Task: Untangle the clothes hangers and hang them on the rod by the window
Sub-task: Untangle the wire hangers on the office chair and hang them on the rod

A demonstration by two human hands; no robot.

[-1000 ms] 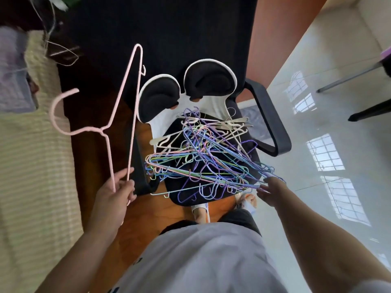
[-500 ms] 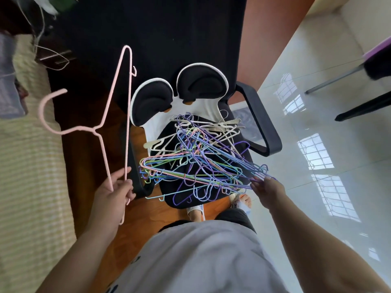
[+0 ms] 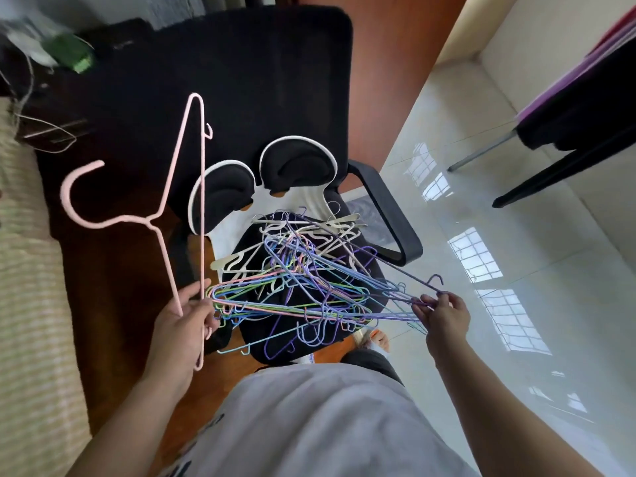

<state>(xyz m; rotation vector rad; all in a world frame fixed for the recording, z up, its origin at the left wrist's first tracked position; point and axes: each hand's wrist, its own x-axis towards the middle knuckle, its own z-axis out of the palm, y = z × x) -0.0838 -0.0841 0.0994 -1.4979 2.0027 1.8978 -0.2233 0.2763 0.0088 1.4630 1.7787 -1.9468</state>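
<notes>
The right hand (image 3: 444,313) pinches a purple hanger (image 3: 406,294) at the near edge of the tangle of hangers (image 3: 303,287), and if it is pulled hard I'd expect the hooks caught round it to drag half the heap off the chair seat (image 3: 351,333) onto the glossy tiled floor (image 3: 516,270) beside that hand. The left hand (image 3: 182,325), well apart from the right, is closed round the lower corner of a freed pink hanger (image 3: 165,197), held up clear of the pile; its long bar could snag the heap just beside its fingers. The hangers look like thin coated wire, smooth and springy, pastel and cream, with small notched hooks. No rod is in view.
</notes>
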